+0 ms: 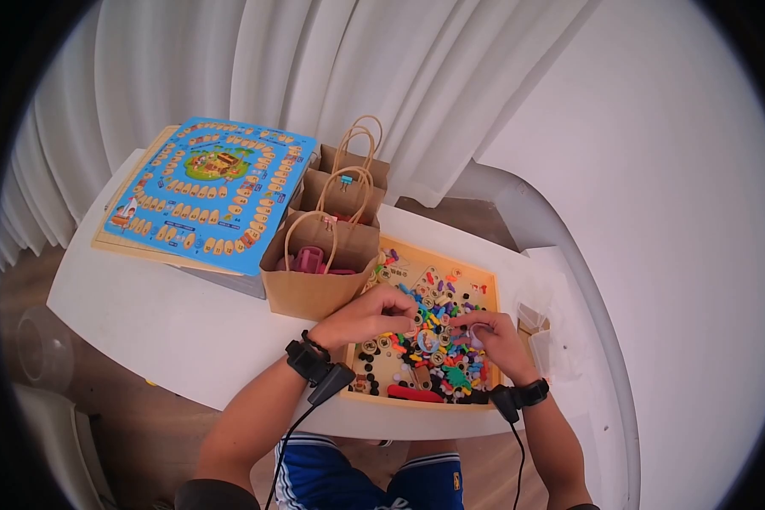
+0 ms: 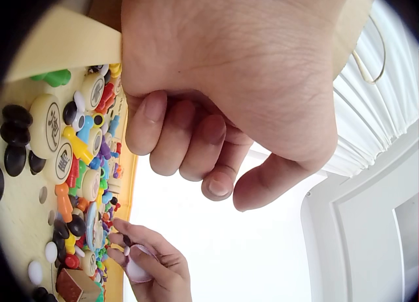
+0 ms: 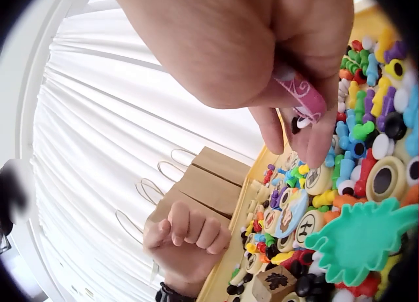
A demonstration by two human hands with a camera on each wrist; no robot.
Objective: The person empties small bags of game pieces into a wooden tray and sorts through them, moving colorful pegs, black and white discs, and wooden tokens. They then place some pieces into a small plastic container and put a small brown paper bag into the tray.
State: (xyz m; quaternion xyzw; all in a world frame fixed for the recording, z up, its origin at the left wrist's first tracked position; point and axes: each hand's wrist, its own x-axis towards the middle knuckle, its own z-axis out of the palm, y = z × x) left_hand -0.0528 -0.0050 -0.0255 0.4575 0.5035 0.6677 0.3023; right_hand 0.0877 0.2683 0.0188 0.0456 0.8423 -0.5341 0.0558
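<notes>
A shallow wooden tray (image 1: 494,293) holds a heap of small coloured game pieces (image 1: 438,319). Over its left part hovers my left hand (image 1: 372,316), fingers curled toward the palm, thumb tip near the index finger; nothing shows in its grip. My right hand (image 1: 499,342), above the heap's right side, holds a pink round piece with white swirls (image 3: 302,95) under the thumb. Small black and white pieces (image 3: 300,124) show at its fingers. Below it lie a green spiky-edged shape (image 3: 363,240) and a blue-rimmed round piece (image 3: 291,213).
Brown paper bags (image 1: 319,295) with looped handles stand along the tray's left side, the nearest holding pink things. Left of them, a blue game board (image 1: 166,191) lies on a stack. A clear plastic container (image 1: 533,319) stands right of the tray on the white table (image 1: 144,314).
</notes>
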